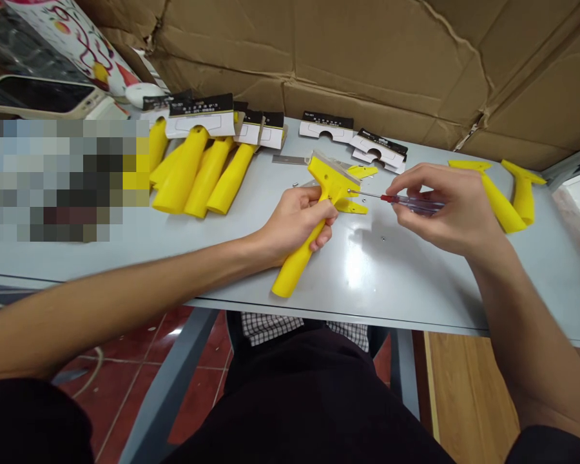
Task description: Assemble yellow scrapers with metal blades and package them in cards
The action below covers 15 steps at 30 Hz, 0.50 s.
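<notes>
My left hand point(303, 222) is wrapped round the handle of a yellow scraper point(297, 264), tilted with its wide head away from me. In my right hand point(452, 203) is a screwdriver point(418, 205) with a clear handle and a red collar. Its thin shaft points left, and the tip meets the scraper head near a screw hole. Behind the head lie yellow scraper head pieces point(352, 206), partly hidden by it. A flat metal blade point(290, 160) rests just beyond. Small screws point(383, 238) are scattered on the table nearby.
Several yellow scrapers with black-and-white cards point(200, 116) lie to the left. Loose cards point(326, 127) sit at the back. Two yellow handles point(522, 193) are on the right. A phone point(38, 95) is at the far left. Cardboard point(367, 58) walls the table's point(251, 277) rear edge.
</notes>
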Motion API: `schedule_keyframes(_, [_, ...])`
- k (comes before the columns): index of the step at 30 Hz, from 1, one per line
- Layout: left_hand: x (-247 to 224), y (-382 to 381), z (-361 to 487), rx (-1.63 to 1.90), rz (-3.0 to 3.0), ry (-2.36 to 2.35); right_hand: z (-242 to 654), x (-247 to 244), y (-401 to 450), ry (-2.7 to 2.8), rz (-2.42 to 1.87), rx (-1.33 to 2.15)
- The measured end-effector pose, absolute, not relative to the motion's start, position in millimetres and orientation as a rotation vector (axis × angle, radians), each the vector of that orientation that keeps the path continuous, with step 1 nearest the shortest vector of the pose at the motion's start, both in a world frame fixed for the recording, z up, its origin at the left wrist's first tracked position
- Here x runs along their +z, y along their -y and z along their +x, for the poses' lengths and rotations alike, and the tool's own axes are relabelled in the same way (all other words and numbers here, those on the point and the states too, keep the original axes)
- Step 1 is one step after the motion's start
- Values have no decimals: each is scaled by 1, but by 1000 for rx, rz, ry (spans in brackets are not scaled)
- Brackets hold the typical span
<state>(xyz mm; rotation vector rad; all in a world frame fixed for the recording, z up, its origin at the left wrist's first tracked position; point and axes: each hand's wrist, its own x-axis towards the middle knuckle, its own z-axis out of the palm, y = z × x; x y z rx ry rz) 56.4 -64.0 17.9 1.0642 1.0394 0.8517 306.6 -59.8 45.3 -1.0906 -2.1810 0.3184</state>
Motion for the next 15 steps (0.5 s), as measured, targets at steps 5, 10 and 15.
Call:
schedule_keyframes(5, [18, 65, 57, 847, 1111, -1034, 308, 49, 65, 2184, -1098, 284])
schedule_keyframes(10, [17, 65, 57, 845, 1121, -1043, 308, 48, 64, 2150, -963, 272])
schedule_keyframes(15, [15, 65, 56, 842, 1143, -1056, 304, 44, 65, 2106, -1077, 201])
